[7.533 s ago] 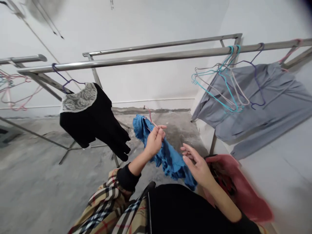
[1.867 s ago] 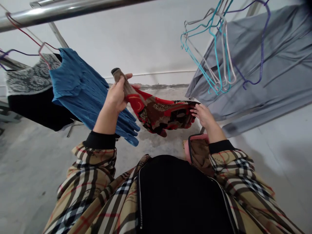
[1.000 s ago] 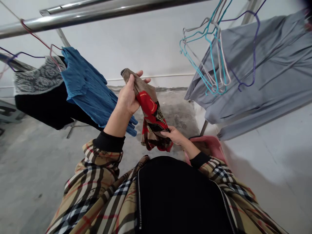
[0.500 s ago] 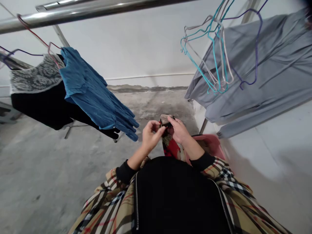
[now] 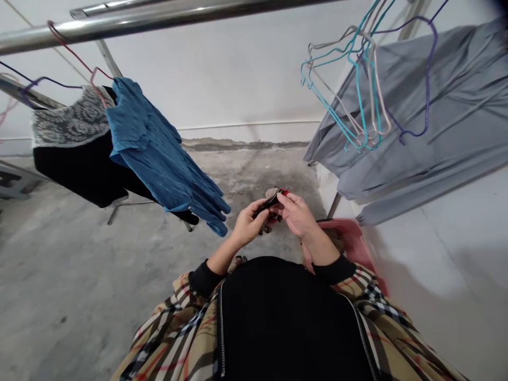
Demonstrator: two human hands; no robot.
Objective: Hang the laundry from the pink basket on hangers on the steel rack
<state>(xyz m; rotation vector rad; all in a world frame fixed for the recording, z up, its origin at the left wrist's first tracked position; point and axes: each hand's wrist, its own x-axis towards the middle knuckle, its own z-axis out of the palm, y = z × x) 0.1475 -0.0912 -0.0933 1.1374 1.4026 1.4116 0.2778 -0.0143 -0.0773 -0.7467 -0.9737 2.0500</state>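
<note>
Between my two hands is a small patterned garment (image 5: 272, 200) in black, red and beige, its dark edge dotted with light specks. My left hand (image 5: 247, 224) pinches the left end of this edge between thumb and fingers. My right hand (image 5: 298, 216) grips the other end, thumb on top. The edge runs slanting up to the right, and folds of cloth hang below it, partly hidden by the fingers. What kind of garment it is, I cannot make out.
A pink basket (image 5: 351, 233) stands by my right forearm. At left, a blue garment (image 5: 148, 148) and a black one (image 5: 75, 169) hang from a metal rail (image 5: 166, 20). Wire hangers (image 5: 359, 95) and a grey cloth (image 5: 448, 106) hang at right. Concrete floor (image 5: 99, 280) lies below.
The garment has been turned and drawn up, so its dark edge now stretches between both hands and its red part hangs less low. The view has shifted slightly left.
</note>
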